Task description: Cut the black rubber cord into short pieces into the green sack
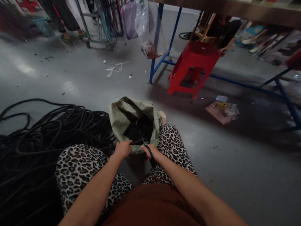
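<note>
My left hand (123,148) is closed round a black cord (136,141), whose end points to the right over the mouth of a greenish woven sack (118,118). Close beside it, my right hand (150,151) grips a pair of scissors (151,158) with black handles. The blades lie by the cord's end; whether they touch it I cannot tell. Inside the sack are many short dark pieces (139,128). A large heap of black cord (55,128) lies on the floor to the left, and a strand runs from it toward my left hand.
A red plastic stool (194,67) stands by a blue-legged worktable (230,7). Clear plastic bags (148,24) hang from the table's end. A printed plastic packet (222,112) and white scraps (114,68) lie on the floor. Other people are farther back.
</note>
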Tool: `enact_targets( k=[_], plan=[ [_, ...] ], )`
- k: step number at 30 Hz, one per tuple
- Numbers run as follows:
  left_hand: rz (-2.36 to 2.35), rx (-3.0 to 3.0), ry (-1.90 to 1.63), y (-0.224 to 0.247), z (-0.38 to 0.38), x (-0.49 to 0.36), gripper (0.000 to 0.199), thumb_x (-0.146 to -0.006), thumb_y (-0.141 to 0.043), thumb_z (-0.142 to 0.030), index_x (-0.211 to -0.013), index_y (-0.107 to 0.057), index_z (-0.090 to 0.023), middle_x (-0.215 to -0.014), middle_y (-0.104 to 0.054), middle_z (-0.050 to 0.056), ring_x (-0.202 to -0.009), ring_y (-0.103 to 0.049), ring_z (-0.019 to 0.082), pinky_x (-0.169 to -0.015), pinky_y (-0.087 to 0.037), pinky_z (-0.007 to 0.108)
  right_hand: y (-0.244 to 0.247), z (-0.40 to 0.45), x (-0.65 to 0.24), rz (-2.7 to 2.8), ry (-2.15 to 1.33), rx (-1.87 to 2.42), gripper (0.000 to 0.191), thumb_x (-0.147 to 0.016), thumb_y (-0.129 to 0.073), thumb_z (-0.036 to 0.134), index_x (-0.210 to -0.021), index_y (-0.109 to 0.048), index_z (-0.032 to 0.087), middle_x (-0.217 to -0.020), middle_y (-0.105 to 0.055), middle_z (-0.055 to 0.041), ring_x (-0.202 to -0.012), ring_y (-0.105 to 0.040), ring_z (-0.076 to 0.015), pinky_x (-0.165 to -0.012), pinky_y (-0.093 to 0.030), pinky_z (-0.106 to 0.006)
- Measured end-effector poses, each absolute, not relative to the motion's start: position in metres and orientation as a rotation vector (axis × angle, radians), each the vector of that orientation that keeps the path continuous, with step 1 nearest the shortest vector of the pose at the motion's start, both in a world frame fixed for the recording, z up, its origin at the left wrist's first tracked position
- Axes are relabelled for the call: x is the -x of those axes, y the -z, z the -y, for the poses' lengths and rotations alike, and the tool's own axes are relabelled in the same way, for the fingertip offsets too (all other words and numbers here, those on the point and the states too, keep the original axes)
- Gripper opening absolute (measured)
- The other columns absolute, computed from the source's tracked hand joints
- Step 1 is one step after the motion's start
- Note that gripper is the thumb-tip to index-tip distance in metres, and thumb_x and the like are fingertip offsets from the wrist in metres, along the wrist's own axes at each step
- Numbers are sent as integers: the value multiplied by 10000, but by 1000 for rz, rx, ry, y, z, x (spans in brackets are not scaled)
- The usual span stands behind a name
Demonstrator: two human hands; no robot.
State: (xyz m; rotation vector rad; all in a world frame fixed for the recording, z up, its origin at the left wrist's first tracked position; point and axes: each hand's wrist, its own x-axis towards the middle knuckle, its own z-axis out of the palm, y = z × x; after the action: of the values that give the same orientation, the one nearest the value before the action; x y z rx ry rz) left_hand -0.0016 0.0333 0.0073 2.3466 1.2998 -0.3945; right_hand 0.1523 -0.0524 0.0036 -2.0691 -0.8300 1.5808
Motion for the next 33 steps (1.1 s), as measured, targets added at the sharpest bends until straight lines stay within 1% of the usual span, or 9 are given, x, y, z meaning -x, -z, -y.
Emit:
enact_targets(
  k=[9, 13, 16, 22, 28, 33],
  plan=[
    [-1268, -2398, 425, -2, -35, 3, 338, -838, -405, -272, -1135, -568, -259, -1118, -629, 53, -1070, -536, 220, -894, -370, 366, -11, 51, -153, 823, -1604, 2147, 279, -850, -488, 330, -708, -607, 120, -377, -418, 31, -310, -439, -114, -352, -390, -209],
    [-1256, -2413, 457, 0, -35, 3, 331, -838, -409, -283, -1121, -579, -263, -1083, -643, 65, -1048, -554, 234, -877, -379, 385, -12, 50, -153, 889, -1623, 2182, 291, -852, -477, 317, -672, -596, 121, -395, -435, 20, -319, -449, -121, -357, -392, -218],
    [-1265, -2389, 481, -1, -36, 3, 329, -837, -412, -284, -1117, -583, -264, -1096, -638, 69, -1051, -555, 236, -883, -373, 391, -12, 50, -153, 920, -1629, 2188, 291, -849, -472, 312, -659, -589, 125, -413, -450, 14, -318, -447, -120, -357, -387, -217],
    [-1286, -2338, 520, -7, -35, 3, 341, -835, -413, -279, -1134, -577, -273, -1111, -631, 67, -1075, -540, 220, -906, -361, 372, -12, 51, -153, 945, -1635, 2205, 290, -828, -495, 326, -639, -589, 125, -425, -471, -2, -328, -459, -128, -360, -374, -218],
    [-1308, -2343, 532, -7, -35, 3, 342, -836, -411, -281, -1133, -579, -264, -1112, -630, 78, -1058, -551, 228, -894, -370, 373, -8, 51, -154, 980, -1598, 2236, 313, -826, -495, 329, -586, -558, 138, -406, -446, 1, -337, -465, -127, -368, -371, -211],
    [-1322, -2332, 490, -5, -36, 4, 347, -839, -402, -284, -1138, -575, -251, -1111, -632, 74, -1051, -557, 220, -888, -382, 356, -2, 52, -156, 919, -1601, 2223, 349, -814, -519, 397, -577, -550, 143, -425, -474, -6, -339, -469, -119, -353, -373, -201]
  ],
)
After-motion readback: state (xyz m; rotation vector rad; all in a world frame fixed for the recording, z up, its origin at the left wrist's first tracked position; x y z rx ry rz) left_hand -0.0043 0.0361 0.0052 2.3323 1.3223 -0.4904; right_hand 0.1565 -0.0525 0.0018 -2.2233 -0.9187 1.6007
